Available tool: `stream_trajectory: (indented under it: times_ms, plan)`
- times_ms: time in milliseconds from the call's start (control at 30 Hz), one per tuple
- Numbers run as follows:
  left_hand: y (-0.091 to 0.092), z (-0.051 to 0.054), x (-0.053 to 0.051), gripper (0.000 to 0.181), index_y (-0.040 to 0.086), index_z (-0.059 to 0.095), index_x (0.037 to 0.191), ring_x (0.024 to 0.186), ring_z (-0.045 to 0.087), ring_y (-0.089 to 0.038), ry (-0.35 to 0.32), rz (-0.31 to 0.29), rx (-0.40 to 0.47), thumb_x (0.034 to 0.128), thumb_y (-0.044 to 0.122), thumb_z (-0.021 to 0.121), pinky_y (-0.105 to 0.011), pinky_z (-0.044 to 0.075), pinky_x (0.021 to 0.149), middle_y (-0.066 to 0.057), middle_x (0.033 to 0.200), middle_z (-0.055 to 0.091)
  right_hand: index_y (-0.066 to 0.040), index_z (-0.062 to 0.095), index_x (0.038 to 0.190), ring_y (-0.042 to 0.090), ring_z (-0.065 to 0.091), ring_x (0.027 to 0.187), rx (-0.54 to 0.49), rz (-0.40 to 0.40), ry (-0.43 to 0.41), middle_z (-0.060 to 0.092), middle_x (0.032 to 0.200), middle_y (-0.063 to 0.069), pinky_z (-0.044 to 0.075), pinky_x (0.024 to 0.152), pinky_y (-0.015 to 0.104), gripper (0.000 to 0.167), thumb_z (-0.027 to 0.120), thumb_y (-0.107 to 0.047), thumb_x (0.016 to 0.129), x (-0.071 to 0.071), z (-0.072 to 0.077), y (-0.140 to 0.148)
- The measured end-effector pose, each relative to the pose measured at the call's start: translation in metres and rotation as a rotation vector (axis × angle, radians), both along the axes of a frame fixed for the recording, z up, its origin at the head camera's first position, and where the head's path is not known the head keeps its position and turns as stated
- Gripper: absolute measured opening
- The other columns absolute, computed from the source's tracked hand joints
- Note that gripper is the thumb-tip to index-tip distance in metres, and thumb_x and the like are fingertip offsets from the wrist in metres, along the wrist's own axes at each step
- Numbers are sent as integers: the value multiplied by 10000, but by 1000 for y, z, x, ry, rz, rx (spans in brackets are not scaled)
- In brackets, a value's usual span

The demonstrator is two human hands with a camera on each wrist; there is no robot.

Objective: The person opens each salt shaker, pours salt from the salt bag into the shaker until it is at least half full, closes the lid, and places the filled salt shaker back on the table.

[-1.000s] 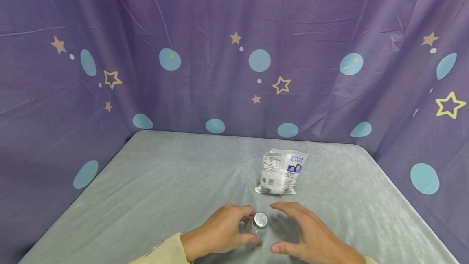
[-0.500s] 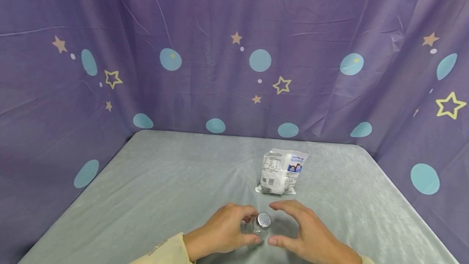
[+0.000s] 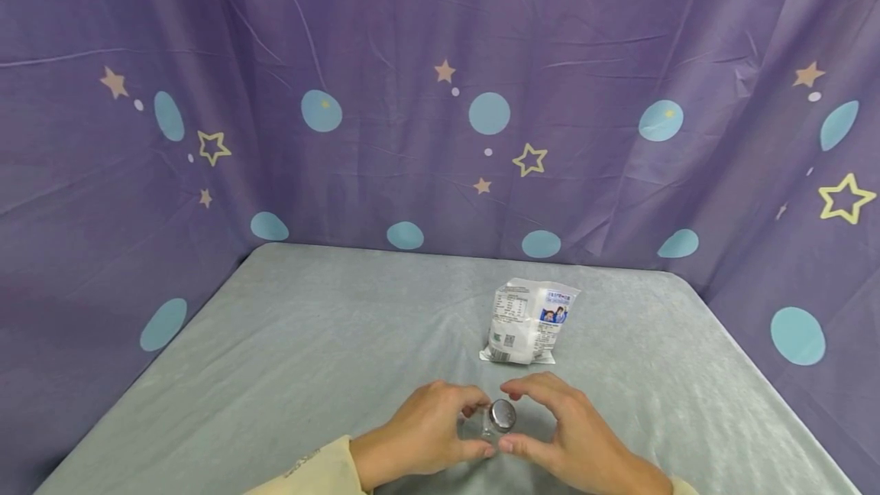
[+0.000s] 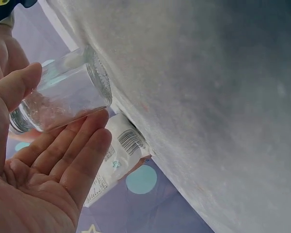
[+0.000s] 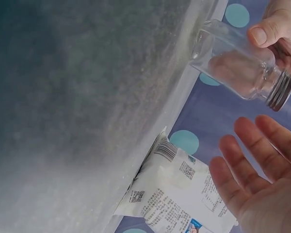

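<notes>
From the left wrist, the left hand (image 4: 41, 189) partly hides the packet (image 4: 121, 148).

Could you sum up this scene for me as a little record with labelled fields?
Left hand: the left hand holds the jar between thumb and fingers
Right hand: the right hand is curved beside the jar, fingers apart from thumb; contact unclear
Jar: clear glass jar with a silver cap on
Packet: white printed packet, standing beyond the hands
Surface: grey cloth
Backdrop: purple curtain with stars and blue dots
</notes>
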State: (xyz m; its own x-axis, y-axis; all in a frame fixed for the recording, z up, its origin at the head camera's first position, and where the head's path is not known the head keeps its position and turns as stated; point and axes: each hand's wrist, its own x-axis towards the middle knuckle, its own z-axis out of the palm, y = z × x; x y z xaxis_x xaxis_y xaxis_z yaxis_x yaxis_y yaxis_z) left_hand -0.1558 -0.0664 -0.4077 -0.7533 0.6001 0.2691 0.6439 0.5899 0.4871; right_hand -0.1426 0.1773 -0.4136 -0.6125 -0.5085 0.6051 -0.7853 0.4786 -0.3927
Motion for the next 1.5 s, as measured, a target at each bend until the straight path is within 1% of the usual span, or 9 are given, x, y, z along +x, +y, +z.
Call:
stream_trajectory:
  times_ms: [133, 233, 367, 533, 700, 967, 1233, 1333, 1500]
  plan:
    - [2, 0, 0, 392, 234, 749, 1067, 797, 606, 9, 5, 5, -4, 749, 404, 901, -197, 490, 704, 134, 885, 681, -218, 655, 1294, 103, 648, 1005, -19, 26, 0, 668, 1184, -110, 551, 816, 333, 533, 866, -355, 824, -1, 0, -2]
    - [3, 0, 0, 387, 233, 750, 1070, 790, 602, 12, 5, -2, -2, 756, 402, 899, -198, 489, 697, 139, 883, 678, -222, 659, 1283, 70, 633, 976, -25, 28, -22, 675, 1148, -101, 552, 803, 334, 520, 866, -354, 825, -1, 0, -3]
    - [4, 1, 0, 380, 231, 751, 1072, 778, 595, 17, 0, -10, 1, 765, 401, 897, -196, 484, 684, 147, 872, 672, -223, 663, 1263, 43, 614, 945, -35, 35, -34, 671, 1094, -106, 540, 801, 302, 487, 862, -340, 834, -1, -1, -4]
    - [4, 0, 0, 388, 233, 750, 1066, 770, 589, 23, -3, -5, 2, 751, 397, 906, -196, 477, 674, 151, 863, 664, -198, 682, 1212, 50, 598, 902, -59, 55, -5, 652, 1027, -111, 520, 791, 267, 428, 865, -286, 835, -2, 0, -5]
    - [5, 0, -1, 411, 232, 748, 1070, 767, 589, 28, -3, -5, 3, 735, 400, 917, -193, 470, 669, 164, 860, 653, -189, 700, 1162, 47, 590, 879, -68, 63, -7, 644, 989, -121, 519, 770, 265, 360, 855, -255, 844, -3, 0, -5]
    - [6, -2, -2, 461, 222, 752, 1087, 802, 602, 23, -13, 4, -5, 718, 437, 924, -220, 485, 693, 169, 879, 672, -181, 696, 1163, 38, 589, 863, -65, 56, -16, 635, 977, -126, 526, 749, 268, 331, 834, -245, 869, -2, -1, -5]
    - [6, -1, -3, 430, 226, 753, 1068, 810, 611, 13, -14, 10, -19, 722, 416, 923, -239, 488, 698, 149, 881, 688, -218, 682, 1183, 37, 594, 862, -71, 63, -24, 641, 986, -125, 529, 745, 269, 331, 821, -227, 883, -2, -1, -5]
    - [7, -1, -3, 425, 230, 753, 1071, 820, 616, 15, -21, 11, -26, 725, 412, 921, -250, 487, 700, 146, 891, 699, -208, 685, 1181, 41, 598, 863, -76, 67, -16, 646, 985, -121, 525, 752, 257, 330, 823, -208, 881, -2, -1, -5]
    - [7, 0, -3, 439, 225, 754, 1092, 834, 618, 18, -34, 13, -40, 731, 413, 919, -258, 486, 703, 143, 910, 709, -174, 698, 1165, 48, 605, 869, -88, 80, 9, 657, 984, -113, 498, 788, 198, 329, 835, -175, 866, -3, -1, -5]
